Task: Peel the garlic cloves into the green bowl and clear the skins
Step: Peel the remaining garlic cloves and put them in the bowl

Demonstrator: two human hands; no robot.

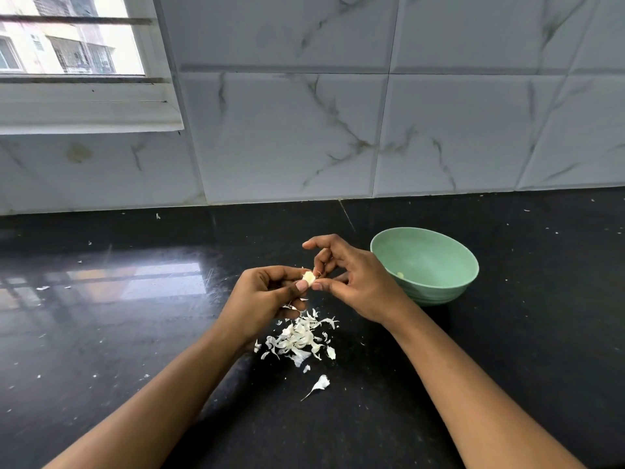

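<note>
Right now the garlic clove [308,277] sits pinched in the left hand [267,296], right hand [351,282] picking at its skin, green bowl [436,265] just beyond the right hand, skins [301,340] piled on the counter [135,333] under the left.

Across the lower frame we see a glossy black countertop [101,350], its left part mirroring the window light. Behind it, we find a wall of white, grey-veined tiles [287,130] filling the upper frame. At upper left we see a white-framed window [88,103], with a building [71,52] outside.
</note>
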